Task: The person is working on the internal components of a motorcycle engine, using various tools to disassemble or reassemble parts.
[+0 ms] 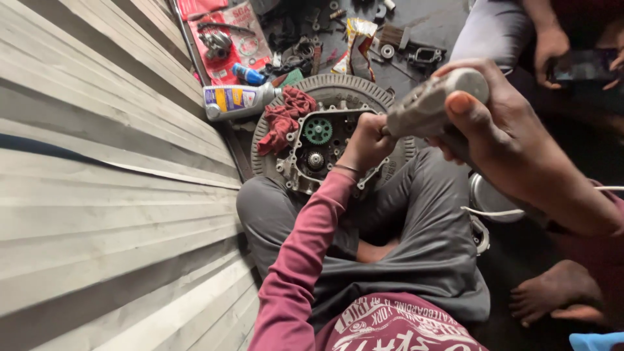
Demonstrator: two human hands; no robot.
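My left hand (366, 140), in a maroon sleeve, is closed in a fist over the right rim of a grey metal engine case (305, 170); what it grips is hidden. The case lies open on a flat tyre (338, 88) in front of my crossed legs and shows a green gear (318, 130) and a smaller steel gear (315, 160). Close to the camera, my right hand (513, 140) is wrapped around a thick, dirty grey tool handle (432, 104), thumb on its round end. The handle's far end reaches my left fist.
A red rag (284, 119) lies on the tyre beside a white oil bottle (237, 100). Red packaging (224, 39) and loose parts lie beyond. A corrugated metal shutter (97, 195) fills the left. Another person's hands hold a phone (582, 64) top right. A metal bowl (494, 198) and a bare foot (552, 292) are at the right.
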